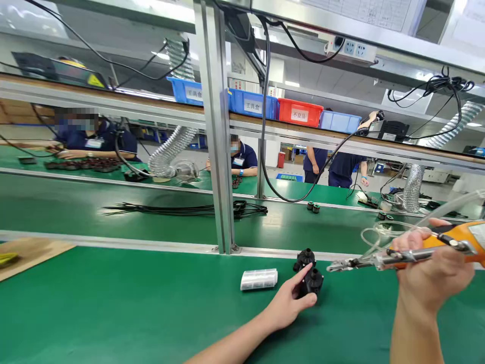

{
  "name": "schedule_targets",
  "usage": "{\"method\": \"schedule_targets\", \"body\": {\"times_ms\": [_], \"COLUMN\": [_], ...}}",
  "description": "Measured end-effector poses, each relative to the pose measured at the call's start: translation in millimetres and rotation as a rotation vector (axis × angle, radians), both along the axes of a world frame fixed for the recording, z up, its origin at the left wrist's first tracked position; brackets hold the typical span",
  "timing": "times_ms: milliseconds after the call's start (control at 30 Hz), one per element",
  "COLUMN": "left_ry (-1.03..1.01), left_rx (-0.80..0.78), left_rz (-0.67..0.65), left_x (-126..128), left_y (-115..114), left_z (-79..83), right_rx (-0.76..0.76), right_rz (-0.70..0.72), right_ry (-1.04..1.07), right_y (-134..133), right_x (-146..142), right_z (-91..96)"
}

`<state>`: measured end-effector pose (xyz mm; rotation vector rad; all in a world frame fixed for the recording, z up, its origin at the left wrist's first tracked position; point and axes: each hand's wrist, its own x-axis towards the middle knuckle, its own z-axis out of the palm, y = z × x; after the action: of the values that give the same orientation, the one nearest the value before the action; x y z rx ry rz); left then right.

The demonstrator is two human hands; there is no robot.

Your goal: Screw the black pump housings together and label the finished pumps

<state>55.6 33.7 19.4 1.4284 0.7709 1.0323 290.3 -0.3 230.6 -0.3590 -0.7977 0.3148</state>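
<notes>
On the green bench, my left hand [290, 299] has its thumb and index finger around the nearer of two black plastic pump-like parts [313, 281]. That part stands upright with a round port on top. Just behind it, and close against it, is the second black part [304, 258]. My right hand [432, 265] grips an orange power screwdriver [460, 242], held above the bench on the right. Its metal nose [356, 263] points left towards the black parts, with a gap between. Clear tubing [382, 230] loops behind the tool.
A roll of clear, label-like film [259, 279] lies left of my left hand. An aluminium post [216, 151] rises from the bench's back rail. Behind it are black cables [182, 209]. Blue bins [253, 103] and a red bin [300, 112] line the shelf; several people work beyond.
</notes>
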Motion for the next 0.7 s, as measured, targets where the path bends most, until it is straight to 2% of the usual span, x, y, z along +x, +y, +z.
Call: {"method": "schedule_targets", "body": {"times_ms": [67,167,333,500,700], "left_ry": [0.028,0.153,0.288,0.465,0.574], "left_rx": [0.051,0.066,0.163,0.186,0.274], "left_rz": [0.12,0.312,0.378,0.25,-0.064], "left_x": [-2.1,-1.7,-1.9,-1.6,0.1], "left_y": [4.0,-1.3,-22.8,-39.5,-47.3], "left_z": [-4.3,-10.2,-10.2,-8.8,-13.2], "right_rx": [0.013,-0.034,-0.164,-0.191,-0.201], "right_rz": [-0.098,-0.089,0.039,0.123,0.176], "right_ry": [0.016,0.001,-0.059,-0.056,-0.088], "right_y": [1.4,2.4,-8.2,-12.6,-4.7], "right_x": [13.9,21.4,17.8,26.5,38.9], "right_z": [4.0,6.5,12.8,13.1,7.3]}}
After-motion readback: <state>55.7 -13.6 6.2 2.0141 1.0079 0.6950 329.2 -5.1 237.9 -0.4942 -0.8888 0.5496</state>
